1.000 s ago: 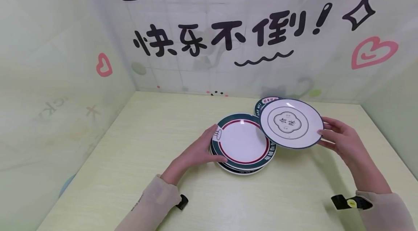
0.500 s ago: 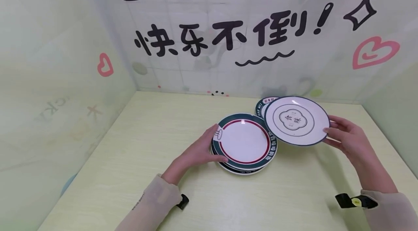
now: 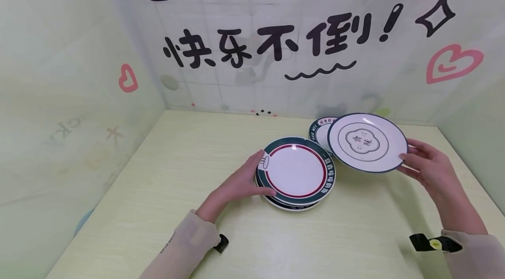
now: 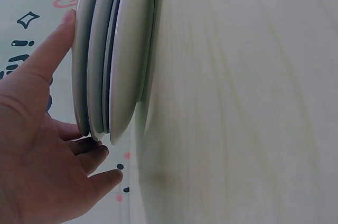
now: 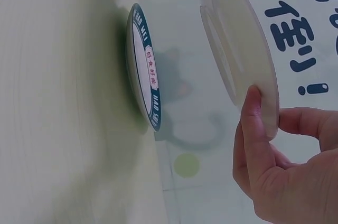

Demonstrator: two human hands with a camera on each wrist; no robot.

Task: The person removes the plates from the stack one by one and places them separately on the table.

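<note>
My right hand (image 3: 434, 169) pinches the right rim of a white plate (image 3: 371, 160) with a thin blue edge and a printed emblem. In the right wrist view this plate's pale underside (image 5: 237, 34) shows, raised off the table. Beneath and behind it lies a smaller-looking green-rimmed plate (image 5: 142, 71), partly covered in the head view. My left hand (image 3: 244, 180) rests against the left side of a stack of several plates, thumb on the rim, fingers fairly straight. On top of the stack is a plate (image 3: 293, 173) with a green rim and red ring.
The pale wood-grain table (image 3: 189, 147) runs back to a printed backdrop (image 3: 244, 86) with black characters and hearts. Side panels (image 3: 79, 138) stand at left and right. The stack sits in front of the green-rimmed plate, close to it.
My right hand has carried the blue-edged plate to the right and slightly back, away from the stack, uncovering more of the green-rimmed plate behind. The left hand stays at the stack.
</note>
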